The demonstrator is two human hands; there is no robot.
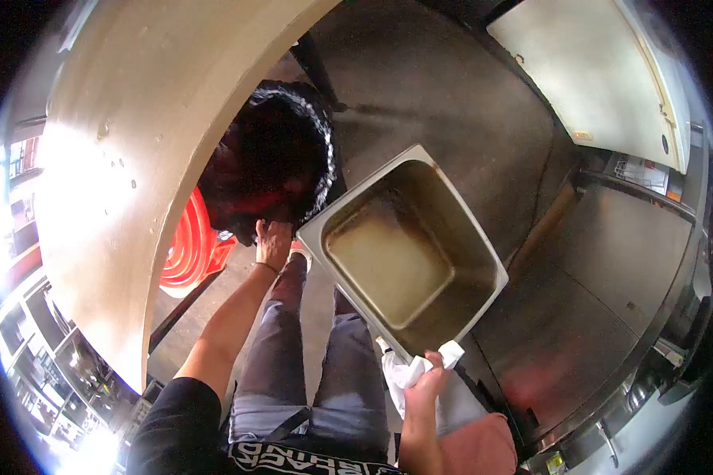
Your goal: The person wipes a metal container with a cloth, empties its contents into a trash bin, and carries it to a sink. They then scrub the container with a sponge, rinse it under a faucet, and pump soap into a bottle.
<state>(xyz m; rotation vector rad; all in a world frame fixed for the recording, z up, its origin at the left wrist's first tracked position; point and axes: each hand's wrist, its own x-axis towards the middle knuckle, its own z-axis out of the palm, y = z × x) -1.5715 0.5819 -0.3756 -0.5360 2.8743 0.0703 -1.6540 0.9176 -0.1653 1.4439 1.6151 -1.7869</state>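
A deep rectangular steel food pan [400, 245] hangs tilted in front of me, with brownish staining on its inner walls and bottom. At its near edge my right hand [424, 384] is closed, gripping the rim through a crumpled white cloth [402, 372]. To the left of the pan stands a round bin lined with a black bag [325, 138], its inside dark. My left hand [273, 241] is at the bin's near rim, fingers closed on the edge of the bag. The pan's left corner is close to this hand.
A red plastic item [186, 249] with ridged rings lies beside the bin. A pale curved counter [103, 198] covers the left side. On the right are a steel cabinet [582, 309] and a white freezer-like unit [582, 59]. Brown floor [420, 79] extends beyond the pan.
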